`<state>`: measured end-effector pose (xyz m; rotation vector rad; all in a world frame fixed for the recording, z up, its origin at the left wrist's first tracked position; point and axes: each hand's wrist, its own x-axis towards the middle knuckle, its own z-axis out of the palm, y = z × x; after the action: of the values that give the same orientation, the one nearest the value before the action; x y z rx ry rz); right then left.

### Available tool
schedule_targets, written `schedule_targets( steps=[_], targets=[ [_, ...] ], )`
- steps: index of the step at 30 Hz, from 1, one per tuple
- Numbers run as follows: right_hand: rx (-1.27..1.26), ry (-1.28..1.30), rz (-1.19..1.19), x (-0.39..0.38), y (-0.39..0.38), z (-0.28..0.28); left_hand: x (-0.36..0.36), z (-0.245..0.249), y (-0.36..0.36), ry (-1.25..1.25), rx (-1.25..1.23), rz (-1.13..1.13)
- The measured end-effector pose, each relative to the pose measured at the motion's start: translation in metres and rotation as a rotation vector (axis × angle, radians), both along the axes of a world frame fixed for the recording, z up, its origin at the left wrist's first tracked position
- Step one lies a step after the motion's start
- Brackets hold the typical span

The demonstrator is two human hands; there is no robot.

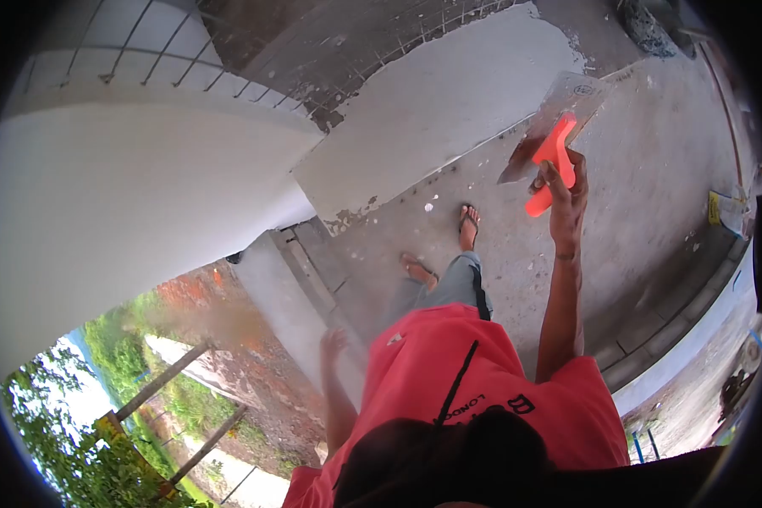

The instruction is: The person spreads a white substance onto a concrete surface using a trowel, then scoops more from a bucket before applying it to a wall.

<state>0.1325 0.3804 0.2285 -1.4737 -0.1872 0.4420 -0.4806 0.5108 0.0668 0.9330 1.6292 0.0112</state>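
Observation:
My right hand (pixel 570 203) is wrapped round the orange handle of a plastering trowel (pixel 559 97), held up out in front of me. The trowel's flat metal blade lies beyond the handle and overlaps the floor in this view. My left hand (pixel 333 345) hangs low at my left side, near the wall edge, smeared by motion so its fingers do not show clearly. Ahead, a smooth light-grey plastered slab (pixel 449 102) with ragged edges runs towards the wire mesh.
A white wall (pixel 144 169) rises on the left, with bare metal rods (pixel 169 55) along its top. My sandalled feet (pixel 468 224) stand on a rough concrete floor (pixel 499 271). A yellow-and-white bag (pixel 724 212) lies at the right; grey blocks (pixel 652 343) line that edge.

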Motion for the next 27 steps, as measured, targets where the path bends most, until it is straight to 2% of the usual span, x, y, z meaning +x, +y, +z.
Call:
schedule_targets(
  steps=[1,3,4,6,7,10,12,15,17,21,24,25,27],
  targets=[
    [-0.034,-0.025,-0.024,-0.008,0.008,-0.001,-0.006,-0.009,-0.002,-0.017,-0.009,-0.007],
    [-0.396,0.077,0.150,-0.042,0.034,-0.005,-0.024,-0.036,0.001,-0.134,-0.065,0.080],
    [-0.384,-0.193,0.214,-0.071,0.052,-0.022,-0.034,-0.047,0.003,-0.182,-0.096,0.118],
    [-0.357,-0.648,0.292,-0.136,0.097,-0.055,-0.029,-0.037,0.004,-0.096,-0.047,0.035],
    [-0.423,-0.813,0.319,-0.167,0.118,-0.068,-0.026,-0.029,0.006,-0.052,-0.022,-0.014],
    [-0.482,-0.454,0.569,-0.235,0.174,-0.083,-0.030,-0.017,0.002,-0.059,-0.046,0.056],
    [-0.532,-0.405,0.591,-0.242,0.197,-0.098,-0.056,-0.037,-0.003,-0.020,0.030,-0.118],
    [-0.615,-0.370,0.559,-0.215,0.192,-0.106,-0.115,-0.098,-0.020,0.004,0.128,-0.306],
    [-0.644,-0.378,0.521,-0.185,0.180,-0.109,-0.114,-0.103,-0.024,-0.004,0.151,-0.373],
    [-0.633,-0.374,0.465,-0.087,0.129,-0.107,-0.085,-0.093,-0.045,-0.021,0.097,-0.378],
    [-0.646,-0.531,0.356,-0.004,0.087,-0.116,-0.062,-0.084,-0.060,-0.008,0.073,-0.384],
    [-0.684,-0.566,0.331,0.024,0.074,-0.113,-0.049,-0.075,-0.064,-0.001,0.036,-0.327],
    [-0.721,-0.421,0.301,0.082,0.048,-0.123,-0.005,-0.038,-0.070,0.019,-0.064,-0.145]
  ],
)
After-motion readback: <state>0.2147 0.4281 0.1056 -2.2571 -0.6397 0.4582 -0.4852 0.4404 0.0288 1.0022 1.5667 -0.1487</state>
